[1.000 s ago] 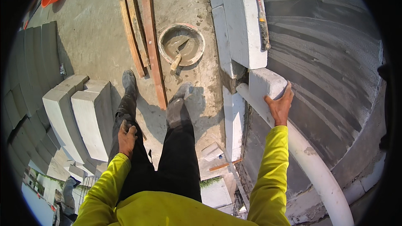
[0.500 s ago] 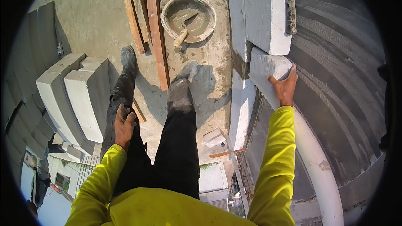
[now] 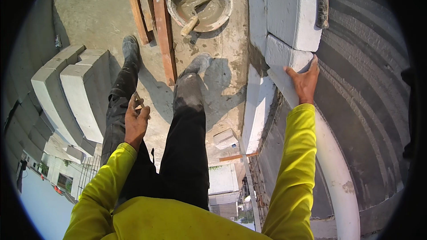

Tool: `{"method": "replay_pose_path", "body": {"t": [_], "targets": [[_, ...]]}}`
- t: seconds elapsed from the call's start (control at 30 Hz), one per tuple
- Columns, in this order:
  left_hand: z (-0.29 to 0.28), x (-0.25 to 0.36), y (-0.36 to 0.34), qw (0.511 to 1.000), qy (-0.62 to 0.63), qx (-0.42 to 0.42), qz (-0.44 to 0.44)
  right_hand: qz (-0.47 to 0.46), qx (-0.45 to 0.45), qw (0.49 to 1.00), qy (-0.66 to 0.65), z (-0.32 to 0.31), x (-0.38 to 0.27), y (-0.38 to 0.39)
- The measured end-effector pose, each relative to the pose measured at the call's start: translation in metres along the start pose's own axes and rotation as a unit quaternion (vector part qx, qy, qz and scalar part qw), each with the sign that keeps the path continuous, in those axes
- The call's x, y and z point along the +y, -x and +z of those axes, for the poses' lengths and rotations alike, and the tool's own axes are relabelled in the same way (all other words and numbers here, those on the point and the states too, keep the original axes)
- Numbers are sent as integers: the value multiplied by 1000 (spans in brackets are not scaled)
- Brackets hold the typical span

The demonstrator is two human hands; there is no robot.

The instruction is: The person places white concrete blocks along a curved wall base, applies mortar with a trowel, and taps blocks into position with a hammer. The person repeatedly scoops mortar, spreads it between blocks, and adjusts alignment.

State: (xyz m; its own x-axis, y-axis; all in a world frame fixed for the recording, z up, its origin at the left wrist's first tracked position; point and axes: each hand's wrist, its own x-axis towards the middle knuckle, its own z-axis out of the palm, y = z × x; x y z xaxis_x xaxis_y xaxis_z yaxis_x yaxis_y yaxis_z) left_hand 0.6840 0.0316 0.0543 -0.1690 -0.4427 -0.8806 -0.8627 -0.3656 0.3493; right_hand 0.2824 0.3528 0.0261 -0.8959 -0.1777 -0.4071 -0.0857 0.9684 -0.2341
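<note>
Right of the frame's centre, a pale block point(image 3: 279, 55) sits up against the end of a larger block point(image 3: 282, 6), with the right hand point(image 3: 305, 80) gripping its near end, thumb and fingers spread around it. With only that hand on it, the block could twist or tip if the grip slipped, perhaps knocking the white pipe point(image 3: 339, 173) at lower right. Fingers near the joint could be pinched if the block shifted. The hammer point(image 3: 322, 6) at upper right might slide off if jolted. The left hand point(image 3: 136, 122), left of centre, has partly curled fingers; whether it holds anything cannot be told.
</note>
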Motion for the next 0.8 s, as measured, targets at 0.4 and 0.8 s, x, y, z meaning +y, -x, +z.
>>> {"method": "replay_pose_path", "body": {"t": [0.4, 0.8], "targets": [[230, 85, -55, 959, -100, -236, 123, -25, 17, 999, -11, 10, 6, -1], [373, 203, -26, 966, 54, -245, 56, -129, 64, 989, -24, 25, 30, -3]]}}
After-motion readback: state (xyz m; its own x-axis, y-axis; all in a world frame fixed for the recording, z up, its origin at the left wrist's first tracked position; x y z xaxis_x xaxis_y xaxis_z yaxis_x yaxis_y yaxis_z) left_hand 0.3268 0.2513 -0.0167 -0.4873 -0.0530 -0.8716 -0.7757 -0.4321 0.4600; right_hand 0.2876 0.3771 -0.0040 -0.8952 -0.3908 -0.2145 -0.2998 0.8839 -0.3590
